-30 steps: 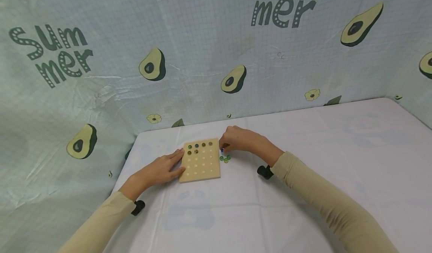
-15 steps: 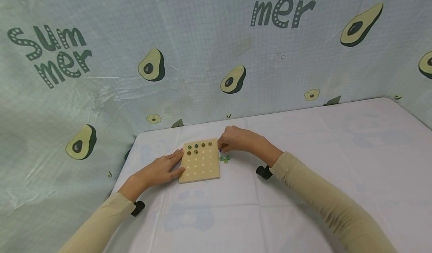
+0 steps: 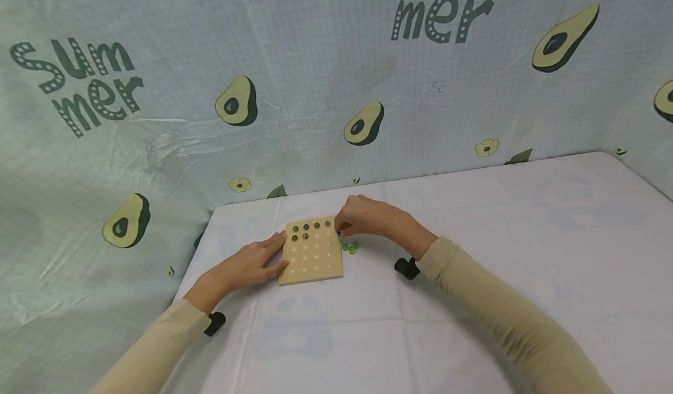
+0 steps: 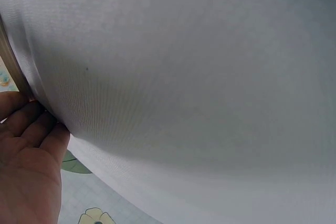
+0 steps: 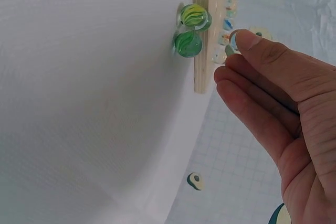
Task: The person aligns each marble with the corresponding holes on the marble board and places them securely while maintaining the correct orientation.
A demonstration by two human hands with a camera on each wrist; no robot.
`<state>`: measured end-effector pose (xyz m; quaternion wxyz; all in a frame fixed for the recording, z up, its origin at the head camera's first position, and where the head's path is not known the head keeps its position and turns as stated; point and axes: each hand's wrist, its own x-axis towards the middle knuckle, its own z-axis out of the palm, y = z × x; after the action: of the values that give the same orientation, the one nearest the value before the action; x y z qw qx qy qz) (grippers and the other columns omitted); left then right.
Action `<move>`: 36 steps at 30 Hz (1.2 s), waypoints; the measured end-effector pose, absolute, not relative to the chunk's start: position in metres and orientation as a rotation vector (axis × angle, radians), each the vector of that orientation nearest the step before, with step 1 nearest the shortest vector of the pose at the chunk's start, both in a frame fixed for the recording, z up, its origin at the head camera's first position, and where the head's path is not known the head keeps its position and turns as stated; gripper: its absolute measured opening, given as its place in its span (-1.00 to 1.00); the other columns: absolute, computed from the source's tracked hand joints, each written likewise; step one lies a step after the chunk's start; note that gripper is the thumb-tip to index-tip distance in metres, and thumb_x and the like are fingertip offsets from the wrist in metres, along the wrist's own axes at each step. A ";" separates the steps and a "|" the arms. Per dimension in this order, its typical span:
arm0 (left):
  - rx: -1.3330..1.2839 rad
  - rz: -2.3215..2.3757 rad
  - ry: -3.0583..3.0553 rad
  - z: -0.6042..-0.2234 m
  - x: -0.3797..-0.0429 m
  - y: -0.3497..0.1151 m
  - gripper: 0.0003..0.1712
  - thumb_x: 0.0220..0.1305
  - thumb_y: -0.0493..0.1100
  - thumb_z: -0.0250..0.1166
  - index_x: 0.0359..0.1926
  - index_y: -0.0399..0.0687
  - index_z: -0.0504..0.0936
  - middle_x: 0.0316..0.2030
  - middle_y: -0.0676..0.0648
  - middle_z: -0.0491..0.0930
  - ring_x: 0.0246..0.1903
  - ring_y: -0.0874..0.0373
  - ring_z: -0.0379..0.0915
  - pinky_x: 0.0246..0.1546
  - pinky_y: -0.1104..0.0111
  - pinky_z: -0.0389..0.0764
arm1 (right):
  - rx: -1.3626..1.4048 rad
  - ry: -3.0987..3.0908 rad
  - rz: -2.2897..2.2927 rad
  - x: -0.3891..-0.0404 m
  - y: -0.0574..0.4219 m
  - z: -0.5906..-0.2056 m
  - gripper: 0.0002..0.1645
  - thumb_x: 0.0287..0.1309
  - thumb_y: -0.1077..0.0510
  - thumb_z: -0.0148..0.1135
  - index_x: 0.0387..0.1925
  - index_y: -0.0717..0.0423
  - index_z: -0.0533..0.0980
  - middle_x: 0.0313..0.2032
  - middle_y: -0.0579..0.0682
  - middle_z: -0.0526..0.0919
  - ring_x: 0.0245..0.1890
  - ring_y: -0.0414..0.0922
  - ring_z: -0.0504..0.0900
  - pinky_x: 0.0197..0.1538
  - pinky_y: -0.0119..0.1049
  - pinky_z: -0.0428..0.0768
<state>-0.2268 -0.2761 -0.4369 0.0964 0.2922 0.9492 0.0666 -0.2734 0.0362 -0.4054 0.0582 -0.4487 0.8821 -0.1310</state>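
Observation:
A square wooden board [image 3: 310,259] with rows of shallow dimples lies on the table. Several glass marbles [image 3: 306,227] fill its far row, and two more sit at the left of the second row. Along the board's left edge my left hand [image 3: 251,264] rests with its fingers extended and the thumb on the near left side. Thumb and fingertips of my right hand [image 3: 365,215] pinch a blue marble [image 3: 339,234] over the board's right edge; the fingers partly cover it in the right wrist view. Green marbles [image 5: 189,44] lie against the board's right side.
White cloth covers the table [image 3: 363,335]. A curtain [image 3: 305,148] printed with avocados hangs behind the far edge and on the left. A black wrist camera [image 3: 407,268] sits under the right wrist, another [image 3: 215,324] under the left.
My right hand has moved slightly left with the blue marble, from beside the board to over its right edge. The left hand, board and green marbles have stayed in place.

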 end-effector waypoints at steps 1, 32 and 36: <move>0.866 0.198 2.811 -0.437 -0.227 -0.276 -0.17 0.56 0.12 0.08 0.54 -0.39 0.12 0.49 -0.39 0.15 0.46 -0.27 0.15 0.37 -0.08 0.32 | -1.358 2.670 -0.402 -0.273 0.036 -0.405 -0.79 0.22 0.17 0.45 -0.12 0.12 0.77 -0.18 -0.05 0.81 -0.22 -0.29 0.73 -0.14 -0.50 0.65; 0.848 0.209 2.796 -0.438 -0.228 -0.276 -0.14 0.55 0.15 0.09 0.56 -0.33 0.09 0.51 -0.36 0.12 0.47 -0.24 0.13 0.38 -0.07 0.31 | -1.411 2.658 -0.428 -0.275 0.024 -0.405 -0.83 0.23 0.16 0.44 -0.15 0.11 0.77 -0.22 -0.08 0.81 -0.31 -0.34 0.69 -0.19 -0.52 0.63; 0.855 0.204 2.798 -0.437 -0.228 -0.275 -0.15 0.55 0.14 0.09 0.55 -0.35 0.09 0.50 -0.37 0.13 0.47 -0.24 0.13 0.38 -0.07 0.31 | -1.406 2.656 -0.423 -0.275 0.022 -0.405 -0.83 0.23 0.16 0.44 -0.15 0.10 0.77 -0.22 -0.08 0.81 -0.29 -0.33 0.69 -0.18 -0.51 0.63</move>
<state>-0.2276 -0.2752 -0.4367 0.1042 0.2899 0.9488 0.0692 -0.2749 0.0224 -0.4050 0.0535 -0.4625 0.8740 -0.1393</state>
